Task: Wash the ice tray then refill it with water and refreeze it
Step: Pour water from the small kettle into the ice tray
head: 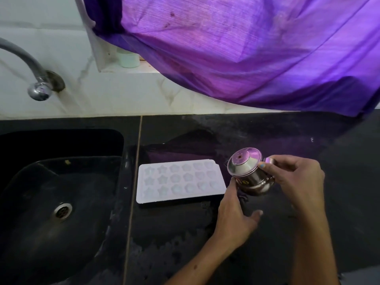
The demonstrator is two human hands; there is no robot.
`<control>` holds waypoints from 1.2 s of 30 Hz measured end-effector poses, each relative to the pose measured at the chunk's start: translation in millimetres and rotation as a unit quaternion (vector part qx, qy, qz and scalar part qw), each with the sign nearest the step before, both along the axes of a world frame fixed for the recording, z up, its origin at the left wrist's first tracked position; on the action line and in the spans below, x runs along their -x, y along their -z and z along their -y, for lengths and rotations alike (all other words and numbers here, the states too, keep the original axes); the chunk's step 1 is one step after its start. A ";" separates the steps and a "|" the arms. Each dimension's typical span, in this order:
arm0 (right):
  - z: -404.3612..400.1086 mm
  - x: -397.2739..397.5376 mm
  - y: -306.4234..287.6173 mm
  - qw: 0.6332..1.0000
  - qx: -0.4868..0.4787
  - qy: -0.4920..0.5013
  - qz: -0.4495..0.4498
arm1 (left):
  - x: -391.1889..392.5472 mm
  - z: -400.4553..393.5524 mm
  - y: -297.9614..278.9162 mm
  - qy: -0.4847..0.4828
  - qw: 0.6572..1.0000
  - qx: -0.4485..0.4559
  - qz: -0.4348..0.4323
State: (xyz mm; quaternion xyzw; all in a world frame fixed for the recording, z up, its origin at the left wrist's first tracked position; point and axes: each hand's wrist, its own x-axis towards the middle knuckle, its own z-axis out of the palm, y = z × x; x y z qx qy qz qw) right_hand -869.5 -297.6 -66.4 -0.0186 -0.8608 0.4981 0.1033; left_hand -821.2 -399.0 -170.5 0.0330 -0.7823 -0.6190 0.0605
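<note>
Nearest, at about five o'clock, two forearms reach in over the black counter (185, 254), which is wet in patches. The left hand (236, 214) sits under and beside a small steel pot (249, 175); its fingers are hidden behind the pot, so I cannot tell whether they cup it or only steady it, and the thumb sticks out free. The right hand (298, 179) pinches the pot's handle side, fingers curled round it. The pot is tipped, lid end toward ten o'clock, and hangs just above the counter.

Just beside it, at nine o'clock from the hands, the tray (181, 181) lies flat on the counter, cups up, with star and round moulds; whether they hold water is not clear. Further toward nine o'clock lies the sink (12, 182), its drain (62, 210) bare. Beyond, at ten o'clock, the tap (30, 66) juts from the white wall, not running. A purple cloth (257, 54) hangs across twelve to two o'clock.

This looks like the refill step: washing seems done, and the pot probably serves as the pourer. The next move calls for opening it, or bringing it over the tray and tilting slowly, cup by cup.
</note>
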 end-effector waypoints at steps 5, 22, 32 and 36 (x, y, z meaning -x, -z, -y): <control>-26.1 0.4 6.3 0.999 -0.029 0.023 0.010 | 1.0 -25.1 5.5 0.033 0.999 0.007 0.024; -12.7 2.6 4.6 0.996 -0.077 0.021 0.028 | -1.4 -20.5 2.4 0.020 0.998 0.034 0.048; -12.0 1.0 3.6 0.996 -0.075 0.025 0.037 | -2.6 -18.1 1.7 0.022 0.998 0.033 0.040; -15.0 -2.7 1.1 0.998 -0.049 0.013 0.030 | -3.3 -16.3 0.3 0.020 0.999 0.030 0.027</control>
